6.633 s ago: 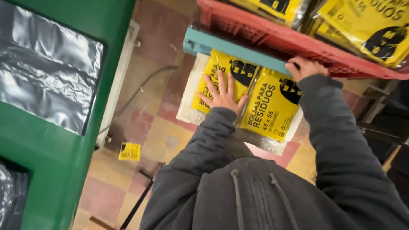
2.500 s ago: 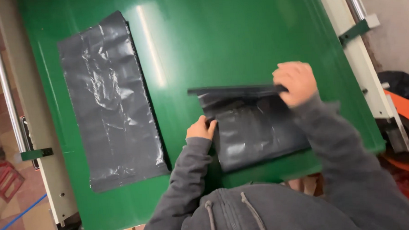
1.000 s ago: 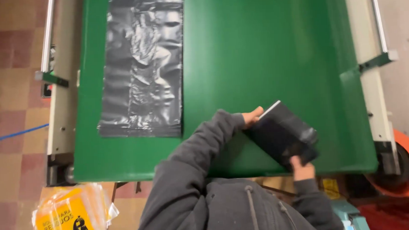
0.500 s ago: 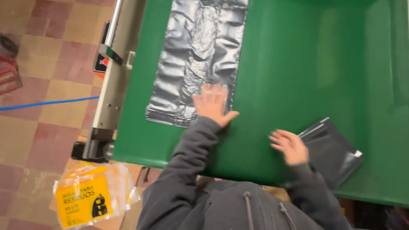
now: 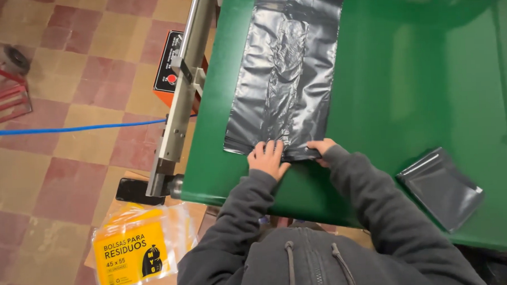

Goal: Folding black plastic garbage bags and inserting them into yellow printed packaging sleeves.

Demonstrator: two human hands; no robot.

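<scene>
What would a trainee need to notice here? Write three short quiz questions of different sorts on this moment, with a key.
1. True or false: both hands rest on the near edge of the flat black bag.
2. Multiple choice: where does the folded black bag lie? A) under the left hand B) on the green table, beyond the right sleeve C) on the floor
3. Fill in: the stack of yellow packs sits below the table's ____ end, the person's own side.

Key: 1 true, the right hand is on it too; 2 B; 3 left.
</scene>
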